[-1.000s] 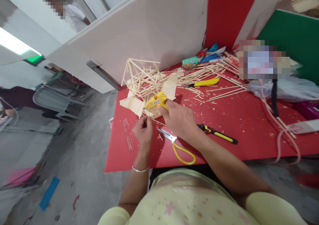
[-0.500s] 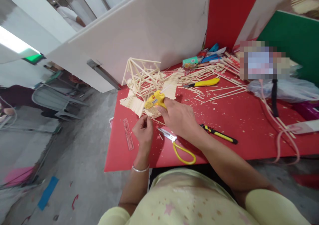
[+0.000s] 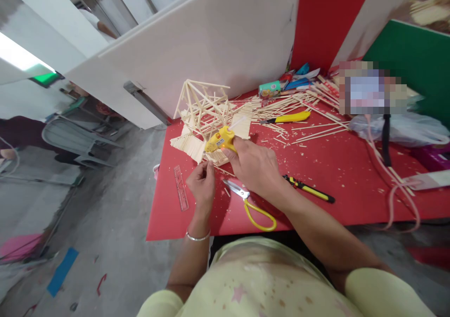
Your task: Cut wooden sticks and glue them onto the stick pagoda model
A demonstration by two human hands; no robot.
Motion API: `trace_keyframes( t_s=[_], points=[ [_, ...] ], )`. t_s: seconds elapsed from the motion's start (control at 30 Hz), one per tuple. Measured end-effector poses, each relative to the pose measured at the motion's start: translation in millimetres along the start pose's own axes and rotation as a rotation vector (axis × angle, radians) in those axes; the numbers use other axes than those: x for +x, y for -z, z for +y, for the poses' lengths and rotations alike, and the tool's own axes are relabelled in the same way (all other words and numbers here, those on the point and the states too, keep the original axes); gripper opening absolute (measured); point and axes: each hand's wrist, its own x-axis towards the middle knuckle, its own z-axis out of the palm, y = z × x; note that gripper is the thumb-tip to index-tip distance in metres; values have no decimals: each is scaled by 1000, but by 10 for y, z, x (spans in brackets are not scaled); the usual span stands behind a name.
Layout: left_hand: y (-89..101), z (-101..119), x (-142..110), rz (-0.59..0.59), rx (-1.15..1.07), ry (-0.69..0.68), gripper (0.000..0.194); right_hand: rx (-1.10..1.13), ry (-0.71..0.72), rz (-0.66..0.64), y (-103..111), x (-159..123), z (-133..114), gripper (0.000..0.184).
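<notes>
My right hand (image 3: pixel 255 168) grips a yellow glue gun (image 3: pixel 221 139), whose nozzle points left at the base of a pale wooden stick model (image 3: pixel 204 115) on the red table (image 3: pixel 337 176). My left hand (image 3: pixel 202 184) is pinched shut just below the nozzle, holding a thin wooden stick (image 3: pixel 225 171) that runs right under my right hand. Yellow-handled scissors (image 3: pixel 251 204) lie just in front of both hands.
A clear ruler (image 3: pixel 180 187) lies near the table's left edge. A yellow craft knife (image 3: pixel 290 117) and a black-and-yellow tool (image 3: pixel 309 189) lie to the right. Loose sticks (image 3: pixel 309 104), a plastic bag (image 3: pixel 397 127) and a pink cord (image 3: pixel 397 186) fill the right side. A white partition (image 3: pixel 211 45) stands behind.
The glue gun and my right hand have shifted slightly up towards the model. My left hand stays pinched in the same place.
</notes>
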Motion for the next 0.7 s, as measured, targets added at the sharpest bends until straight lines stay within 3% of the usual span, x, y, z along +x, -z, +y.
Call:
trace_keyframes(
  t_s=[0.7],
  points=[
    [4,28,-3,1,5,-25,26,-15,20,30,-6,-41,-31,52]
  ],
)
